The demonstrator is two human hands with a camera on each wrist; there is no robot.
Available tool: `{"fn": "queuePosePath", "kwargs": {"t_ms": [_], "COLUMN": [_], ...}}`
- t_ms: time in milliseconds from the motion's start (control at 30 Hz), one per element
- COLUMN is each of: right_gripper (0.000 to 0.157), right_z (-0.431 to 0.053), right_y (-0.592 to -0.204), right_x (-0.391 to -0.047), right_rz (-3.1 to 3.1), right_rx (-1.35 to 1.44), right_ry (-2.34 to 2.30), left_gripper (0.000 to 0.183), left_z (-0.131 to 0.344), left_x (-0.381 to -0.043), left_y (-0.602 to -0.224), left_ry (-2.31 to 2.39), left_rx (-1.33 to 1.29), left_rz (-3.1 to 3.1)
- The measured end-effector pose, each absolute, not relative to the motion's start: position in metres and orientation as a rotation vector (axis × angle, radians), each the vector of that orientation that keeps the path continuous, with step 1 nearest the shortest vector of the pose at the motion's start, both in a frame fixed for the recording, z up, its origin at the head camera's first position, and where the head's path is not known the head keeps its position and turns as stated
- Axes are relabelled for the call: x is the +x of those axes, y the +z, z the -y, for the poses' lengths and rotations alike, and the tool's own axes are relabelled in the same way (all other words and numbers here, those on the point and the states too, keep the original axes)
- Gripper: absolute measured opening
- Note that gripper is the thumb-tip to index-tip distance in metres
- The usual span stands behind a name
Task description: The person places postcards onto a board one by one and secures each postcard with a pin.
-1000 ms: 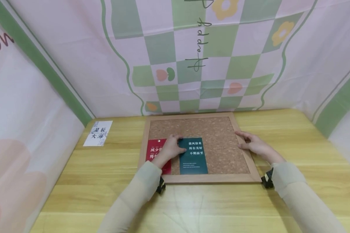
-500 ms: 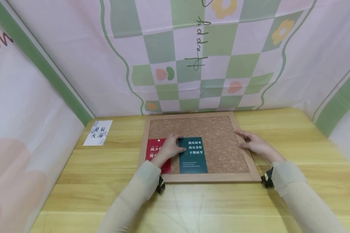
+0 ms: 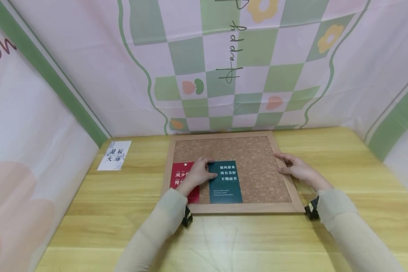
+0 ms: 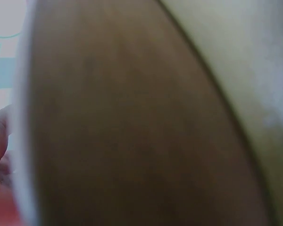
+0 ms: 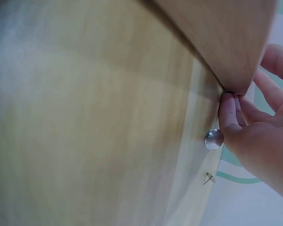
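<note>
A wood-framed corkboard [image 3: 258, 181] lies on the table. On it, a dark green card [image 3: 226, 190] with white writing sits to the right of a red card [image 3: 194, 195], which has a round white spot near its top edge. My left hand [image 3: 198, 173] reaches over the red card and partly covers it; its thumb and forefinger rest, apart, on the green card's upper left. My right hand [image 3: 297, 170] grips the frame's right side, fingers curled at its edge in the right wrist view. The left wrist view is mostly filled by blurred frame wood [image 4: 132, 117].
A white card [image 3: 114, 155] with dark writing lies at the table's far left. In the right wrist view, a silver domed thumbtack [image 5: 214, 139] and another thumbtack [image 5: 209, 178] lie near the right hand. A patterned curtain [image 3: 221, 94] stands behind the table [image 3: 224, 241].
</note>
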State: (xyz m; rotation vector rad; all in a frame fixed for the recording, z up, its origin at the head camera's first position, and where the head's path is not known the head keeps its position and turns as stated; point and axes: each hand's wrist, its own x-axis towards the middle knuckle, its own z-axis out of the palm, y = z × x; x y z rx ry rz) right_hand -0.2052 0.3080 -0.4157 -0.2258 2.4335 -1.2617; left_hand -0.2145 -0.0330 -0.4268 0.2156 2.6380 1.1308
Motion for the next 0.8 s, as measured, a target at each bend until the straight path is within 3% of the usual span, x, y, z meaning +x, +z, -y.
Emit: {"fn": "queuePosePath", "kwargs": {"t_ms": [800], "right_gripper": [0.064], "right_z": [-0.3158], "right_y": [-0.4085], "right_x": [-0.2047], "right_rz": [-2.398], "right_rx": [-0.207], "right_ry": [-1.331], "left_gripper": [0.045], "left_z": [0.0321], "left_x": [-0.2112], "left_y": [-0.4270], "left_ry": [1.148], "left_rx": [0.288], "left_rz": [-2.620]}}
